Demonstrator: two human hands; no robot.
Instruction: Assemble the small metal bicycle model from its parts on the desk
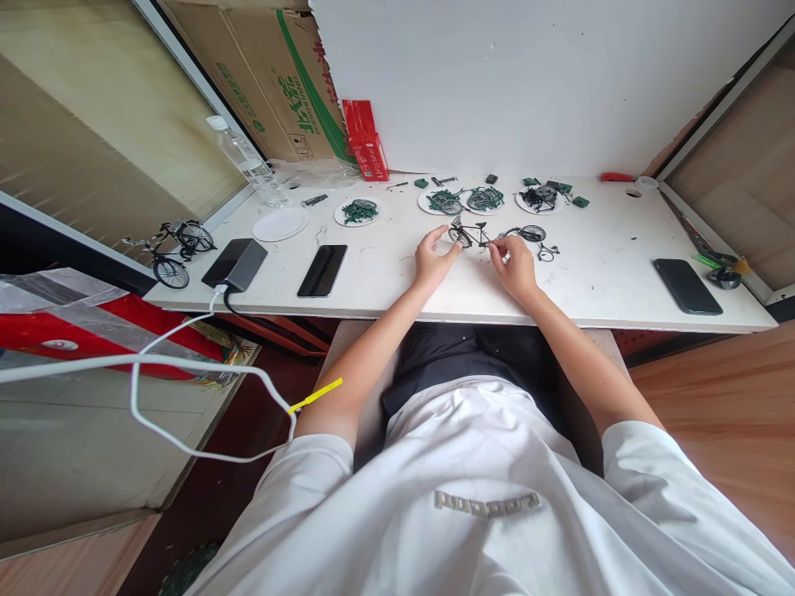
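Small bike frame (472,234) lies long axis left-right between both hands; left hand (435,261) fingers pinch front wheel end, right hand (514,263) fingers pinch rear end, on table (609,273)

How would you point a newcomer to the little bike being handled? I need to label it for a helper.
On the white table, look at the middle, just in front of the row of white plates holding green parts. The small black model bicycle stands there between the left hand and right hand. Unlike the finished bicycle off the table's left end, this one has only its front wheel.
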